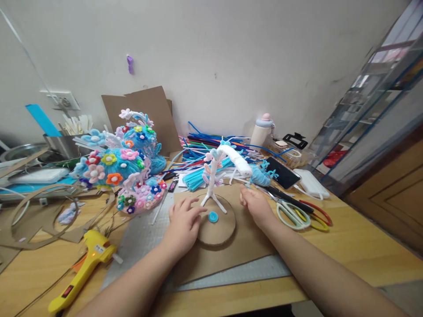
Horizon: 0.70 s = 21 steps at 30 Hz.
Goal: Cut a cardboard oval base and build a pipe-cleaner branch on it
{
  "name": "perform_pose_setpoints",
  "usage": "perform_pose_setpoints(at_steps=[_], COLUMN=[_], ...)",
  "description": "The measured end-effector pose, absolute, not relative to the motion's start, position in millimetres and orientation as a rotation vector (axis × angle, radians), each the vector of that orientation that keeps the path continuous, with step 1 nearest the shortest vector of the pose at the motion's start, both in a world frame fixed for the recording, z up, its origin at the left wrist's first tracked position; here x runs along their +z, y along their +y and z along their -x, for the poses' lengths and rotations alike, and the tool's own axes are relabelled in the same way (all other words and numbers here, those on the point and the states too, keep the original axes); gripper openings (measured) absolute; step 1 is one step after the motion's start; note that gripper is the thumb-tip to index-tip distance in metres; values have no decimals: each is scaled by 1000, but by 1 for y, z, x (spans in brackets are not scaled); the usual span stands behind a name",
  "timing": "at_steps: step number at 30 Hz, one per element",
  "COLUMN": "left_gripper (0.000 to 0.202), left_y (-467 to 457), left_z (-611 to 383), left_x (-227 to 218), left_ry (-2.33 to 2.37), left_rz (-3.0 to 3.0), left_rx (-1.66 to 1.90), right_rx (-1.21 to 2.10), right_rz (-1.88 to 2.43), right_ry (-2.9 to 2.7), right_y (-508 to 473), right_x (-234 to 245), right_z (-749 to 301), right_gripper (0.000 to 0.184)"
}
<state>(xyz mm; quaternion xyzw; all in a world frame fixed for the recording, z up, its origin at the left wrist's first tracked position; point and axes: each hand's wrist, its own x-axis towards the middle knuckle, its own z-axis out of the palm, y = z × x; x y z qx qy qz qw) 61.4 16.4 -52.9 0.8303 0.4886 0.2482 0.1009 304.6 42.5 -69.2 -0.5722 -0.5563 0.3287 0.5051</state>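
Observation:
A white stand wrapped in fuzzy pipe cleaner rises over a round cardboard disc, its splayed feet on the disc. Its top bends over to the right into a thick white arm, with small pastel flowers along the stem. On the disc lies a small flat blue round piece. My left hand rests at the disc's left edge, fingers spread. To the right of the stand, my right hand is closed, fingers curled together; anything in them is hidden. Just beyond it sits a fuzzy blue bundle.
A flower-covered blue piece stands on the left, behind a yellow glue gun. Scissors and pliers lie right of my right hand. Behind are pipe cleaners, a phone and a bottle.

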Motion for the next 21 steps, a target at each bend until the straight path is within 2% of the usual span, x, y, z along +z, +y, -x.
perform_pose_setpoints(at_steps=[3, 7, 13, 21], left_gripper=[40, 36, 36, 36], left_y=[13, 11, 11, 11], left_z=[-62, -64, -64, -64], left_x=[-50, -47, -48, -50], left_ry=[1379, 1361, 1354, 1352], left_rz=[-2533, -2600, -2634, -2632], left_rx=[679, 665, 663, 611], right_rx=[751, 733, 459, 353], right_rz=[1362, 1283, 1048, 1122], right_ry=[-1407, -1596, -2305, -2441], right_y=[44, 38, 17, 12], right_x=[-71, -64, -42, -36], right_z=[-302, -296, -292, -284], right_gripper=[37, 24, 36, 39])
